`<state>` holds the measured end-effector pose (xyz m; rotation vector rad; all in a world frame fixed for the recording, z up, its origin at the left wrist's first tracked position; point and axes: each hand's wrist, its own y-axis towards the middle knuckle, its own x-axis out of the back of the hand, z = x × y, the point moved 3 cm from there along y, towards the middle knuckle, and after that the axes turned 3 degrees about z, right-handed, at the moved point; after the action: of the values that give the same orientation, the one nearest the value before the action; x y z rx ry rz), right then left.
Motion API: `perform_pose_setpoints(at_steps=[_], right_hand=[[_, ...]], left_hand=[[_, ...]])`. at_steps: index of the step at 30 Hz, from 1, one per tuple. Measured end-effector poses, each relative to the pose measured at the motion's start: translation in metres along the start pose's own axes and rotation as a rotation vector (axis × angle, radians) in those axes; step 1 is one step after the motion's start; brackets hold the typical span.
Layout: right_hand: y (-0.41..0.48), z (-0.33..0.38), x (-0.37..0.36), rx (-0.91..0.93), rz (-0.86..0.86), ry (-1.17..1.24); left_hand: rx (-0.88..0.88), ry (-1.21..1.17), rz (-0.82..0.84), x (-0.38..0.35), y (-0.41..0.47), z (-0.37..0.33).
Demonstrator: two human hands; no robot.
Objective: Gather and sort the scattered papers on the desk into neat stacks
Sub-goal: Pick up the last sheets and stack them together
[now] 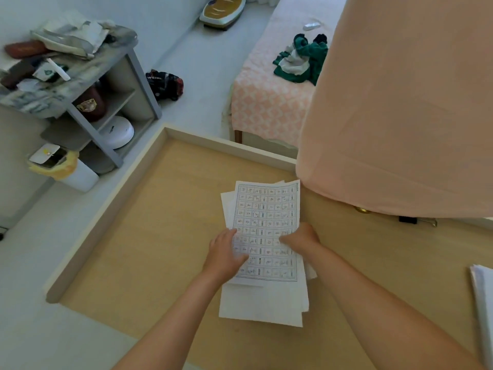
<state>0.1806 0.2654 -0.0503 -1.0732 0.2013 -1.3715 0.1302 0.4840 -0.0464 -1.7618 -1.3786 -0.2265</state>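
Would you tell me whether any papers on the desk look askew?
Yes. Under the left hand and right hand, the printed sheet sits tilted over the blank sheets, which stick out unevenly below and left of it.

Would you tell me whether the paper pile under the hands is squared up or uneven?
Uneven: white sheets stick out beyond the printed top sheet at its left and near edges.
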Motion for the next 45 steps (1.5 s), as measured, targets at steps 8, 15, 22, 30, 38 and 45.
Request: perform_pose_setpoints(at_steps=[8,15,22,30,38,45], right_hand=[[-0.096,-0.02,0.053,0.295,-0.087,0.526],[-0.175,-0.035,0.127,0.546,-0.316,0.617],[-0.182,-0.092,0.147,0.5,-0.413,0.517],[-0.179,-0.114,0.154,0.436,-0.482,0.438],[-0.206,-0.168,0.257,0.488,-0.505,0.545],[-0.199,-0.293,0.386,0.331,-0.536,0.611]], left_hand=[[-0.054,-0.71,-0.045,0.029,-0.024,-0.047],[-0.502,-0.893,-0.056,0.029,-0.084,-0.153],[-0.575,-0.581,-0.028,-0.022,-0.09,-0.159],[-0.577,-0.439,-0.114,-0.051,-0.1,-0.178],[-0.663,-0.659,-0.228,-0.11,-0.142,-0.287],[-0.565,-0.484,0.126,-0.245,-0.166,-0.381]])
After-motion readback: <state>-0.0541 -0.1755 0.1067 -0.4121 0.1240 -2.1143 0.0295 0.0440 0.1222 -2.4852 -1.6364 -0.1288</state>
